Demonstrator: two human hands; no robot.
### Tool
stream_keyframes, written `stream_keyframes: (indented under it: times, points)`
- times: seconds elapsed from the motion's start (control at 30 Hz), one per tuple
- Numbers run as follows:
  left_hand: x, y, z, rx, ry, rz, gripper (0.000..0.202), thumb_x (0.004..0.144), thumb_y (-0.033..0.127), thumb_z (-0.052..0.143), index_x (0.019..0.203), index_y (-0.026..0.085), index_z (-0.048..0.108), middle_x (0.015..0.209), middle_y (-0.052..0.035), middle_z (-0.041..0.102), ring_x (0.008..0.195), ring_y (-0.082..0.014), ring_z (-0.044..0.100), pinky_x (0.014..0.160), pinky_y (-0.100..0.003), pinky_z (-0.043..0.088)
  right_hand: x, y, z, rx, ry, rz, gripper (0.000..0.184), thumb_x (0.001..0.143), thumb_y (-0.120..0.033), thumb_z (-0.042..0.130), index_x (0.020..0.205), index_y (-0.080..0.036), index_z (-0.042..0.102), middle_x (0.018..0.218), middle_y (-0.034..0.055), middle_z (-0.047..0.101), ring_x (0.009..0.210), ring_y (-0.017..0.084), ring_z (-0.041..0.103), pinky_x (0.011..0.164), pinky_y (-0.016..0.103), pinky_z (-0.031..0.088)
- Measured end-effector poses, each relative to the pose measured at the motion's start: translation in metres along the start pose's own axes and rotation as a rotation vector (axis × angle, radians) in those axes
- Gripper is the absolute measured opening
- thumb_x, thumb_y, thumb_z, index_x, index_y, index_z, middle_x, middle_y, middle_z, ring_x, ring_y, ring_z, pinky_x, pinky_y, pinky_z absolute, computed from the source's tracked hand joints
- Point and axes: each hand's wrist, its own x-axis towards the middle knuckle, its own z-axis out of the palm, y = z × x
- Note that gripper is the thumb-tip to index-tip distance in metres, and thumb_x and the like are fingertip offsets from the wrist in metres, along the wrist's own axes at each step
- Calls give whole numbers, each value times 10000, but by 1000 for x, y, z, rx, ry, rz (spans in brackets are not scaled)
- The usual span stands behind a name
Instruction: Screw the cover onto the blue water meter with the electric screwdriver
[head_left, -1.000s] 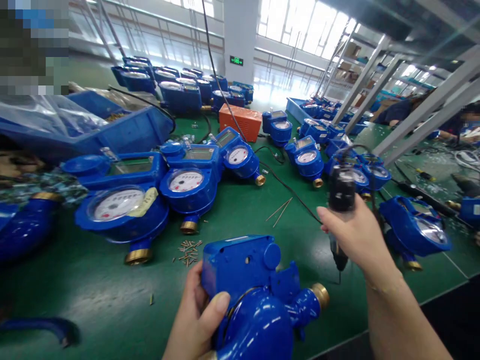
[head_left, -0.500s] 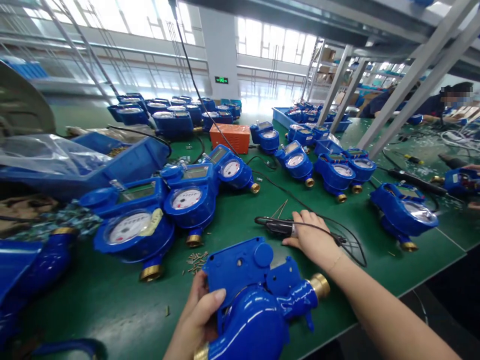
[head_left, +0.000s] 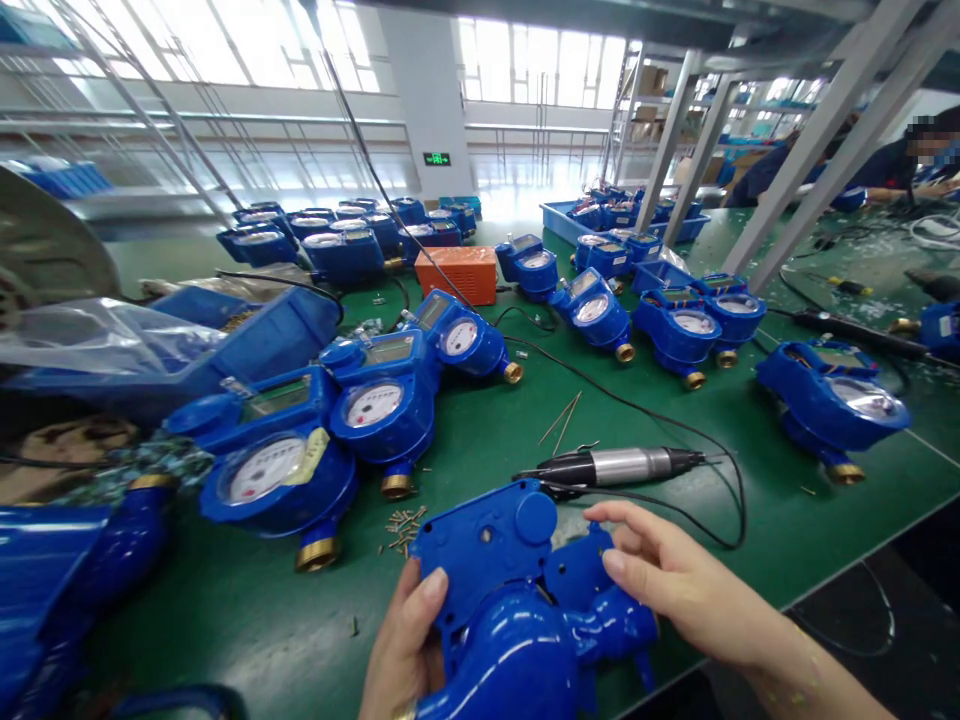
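Note:
A blue water meter (head_left: 517, 640) is held with its plain back towards me, low in front. My left hand (head_left: 409, 625) is closed round its left side, the thumb lying on the housing. At the right side, my right hand (head_left: 660, 570) has thumb and fingers curled about a small blue flap of the same meter, by the pipe end. Just beyond lies an electric screwdriver (head_left: 630, 466) with a silver and black body, its black cable looping to the right. Small brass screws (head_left: 405, 524) are scattered left of the meter.
Face-up water meters (head_left: 382, 410) stand on the green table to the left, more at the right and back. A blue bin (head_left: 255, 340) with plastic film sits at left. Further back is an orange box (head_left: 456, 275). Metal posts (head_left: 817, 150) rise at right, near a co-worker.
My right hand has let go of the electric screwdriver, now lying on the table, and has come back to the water meter's right side. My left hand keeps its hold.

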Motion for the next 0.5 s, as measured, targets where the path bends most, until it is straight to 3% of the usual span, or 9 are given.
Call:
stream_keyframes:
  times: [0.2, 0.33, 0.5]
  points:
    - [3, -3, -7, -119, -103, -30, 904, 634, 244, 763, 1421, 248, 318, 1169, -90, 604, 1031, -315, 590, 877, -404, 510, -6, -7, 0, -59, 53, 11, 671, 797, -628, 506, 1312, -224, 357, 850, 26, 396, 741, 5, 407, 663, 117, 367]
    - [-1, -2, 0, -51, -107, -45, 754, 734, 306, 702, 1399, 264, 350, 1167, -82, 603, 1030, -284, 596, 891, -390, 502, -8, -12, -1, -17, -49, -3, 651, 824, -585, 502, 1339, -227, 330, 920, 38, 458, 834, 32, 476, 780, 155, 434]
    - [-7, -1, 8, -94, -141, -16, 652, 789, 283, 651, 1372, 257, 360, 1189, -57, 590, 1156, -238, 520, 960, -331, 459, -11, -30, -2, -134, -64, 3, 653, 836, -604, 467, 1360, -253, 301, 969, 39, 510, 849, 43, 521, 736, 134, 449]
